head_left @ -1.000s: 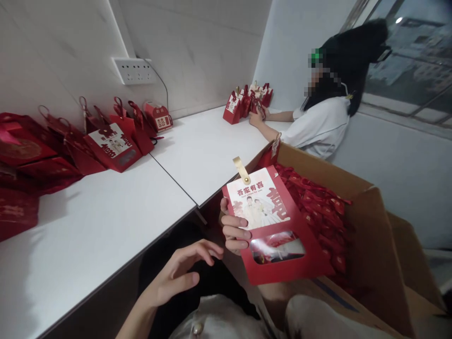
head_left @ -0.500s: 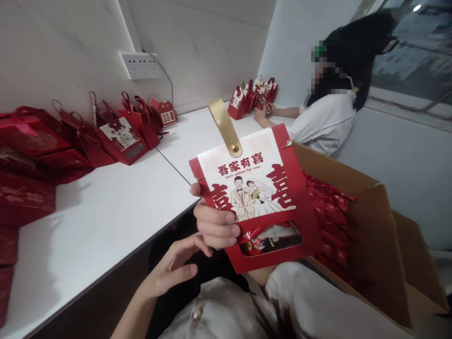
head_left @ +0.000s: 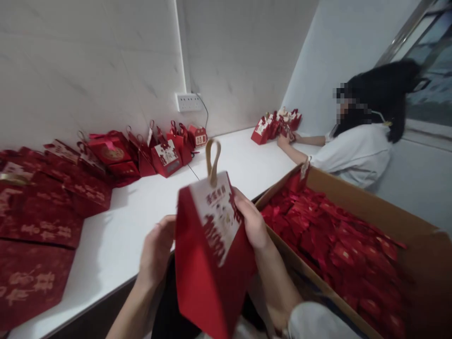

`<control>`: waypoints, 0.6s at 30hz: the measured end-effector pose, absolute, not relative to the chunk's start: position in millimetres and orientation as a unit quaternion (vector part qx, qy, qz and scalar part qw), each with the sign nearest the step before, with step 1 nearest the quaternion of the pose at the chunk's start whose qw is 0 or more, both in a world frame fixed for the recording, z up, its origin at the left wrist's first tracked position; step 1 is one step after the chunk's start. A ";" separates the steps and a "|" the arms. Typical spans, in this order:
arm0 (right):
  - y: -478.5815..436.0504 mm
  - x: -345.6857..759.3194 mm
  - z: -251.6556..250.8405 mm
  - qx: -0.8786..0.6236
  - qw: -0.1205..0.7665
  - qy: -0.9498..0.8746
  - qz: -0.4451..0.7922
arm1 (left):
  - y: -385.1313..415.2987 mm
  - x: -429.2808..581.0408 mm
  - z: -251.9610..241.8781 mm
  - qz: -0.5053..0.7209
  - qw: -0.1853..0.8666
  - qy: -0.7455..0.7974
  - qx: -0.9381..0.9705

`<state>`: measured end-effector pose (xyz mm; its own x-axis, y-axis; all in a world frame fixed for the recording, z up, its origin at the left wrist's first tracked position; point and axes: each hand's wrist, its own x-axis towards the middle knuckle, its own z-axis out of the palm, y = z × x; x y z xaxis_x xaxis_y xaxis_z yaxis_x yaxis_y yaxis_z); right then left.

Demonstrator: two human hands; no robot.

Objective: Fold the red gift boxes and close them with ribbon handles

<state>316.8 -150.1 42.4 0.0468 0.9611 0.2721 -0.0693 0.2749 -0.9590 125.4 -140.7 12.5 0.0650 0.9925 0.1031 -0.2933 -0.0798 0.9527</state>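
Note:
A red gift box (head_left: pixel 210 254) with a gold strap loop (head_left: pixel 212 162) is held up in front of me, tilted, with its plain red side turned partly toward me. Its white label shows a cartoon couple and red characters, blurred. My right hand (head_left: pixel 252 219) is closed on the box's upper right edge. Close by the left edge is my left hand (head_left: pixel 155 249), its fingers loosely curved and apart. The box hides those fingertips, so whether they touch it I cannot tell.
Large red boxes (head_left: pixel 38 273) and smaller gift boxes (head_left: pixel 166 157) line the white table (head_left: pixel 130 226) on the left. To my right, an open carton (head_left: pixel 356 197) holds many red packets (head_left: pixel 339 254). A co-worker (head_left: pixel 356 146) handles red boxes at the far end.
The gift box has turned from its front face to show its side, and sits lower. My right hand now shows at its right edge instead of its left. The view has swung, revealing more carton.

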 end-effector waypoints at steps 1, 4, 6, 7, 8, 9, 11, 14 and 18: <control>-153.1 315.8 44.2 -0.412 0.586 -0.546 0.435 | -133.3 120.2 25.0 0.603 0.543 0.377 0.446; -168.4 316.4 41.9 -0.443 0.578 -0.557 0.398 | -115.8 111.4 62.9 0.627 0.496 0.355 0.485; -177.4 317.1 37.5 -0.472 0.572 -0.559 0.371 | -109.5 115.0 82.6 0.588 0.464 0.374 0.547; -180.5 317.0 35.7 -0.484 0.565 -0.561 0.364 | -107.9 119.4 89.8 0.560 0.451 0.385 0.579; -182.5 316.6 34.4 -0.496 0.556 -0.563 0.357 | -107.1 124.8 95.1 0.534 0.437 0.396 0.606; -183.6 315.8 33.6 -0.508 0.549 -0.568 0.344 | -107.1 130.9 98.7 0.512 0.424 0.402 0.630; -183.9 314.0 33.3 -0.526 0.539 -0.582 0.307 | -108.9 142.2 100.9 0.482 0.405 0.405 0.662; -181.3 311.7 34.9 -0.543 0.526 -0.615 0.223 | -114.0 152.9 96.3 0.484 0.399 0.408 0.664; -173.6 310.5 41.9 -0.498 0.545 -0.674 0.018 | -120.5 156.4 88.4 0.520 0.358 0.409 0.659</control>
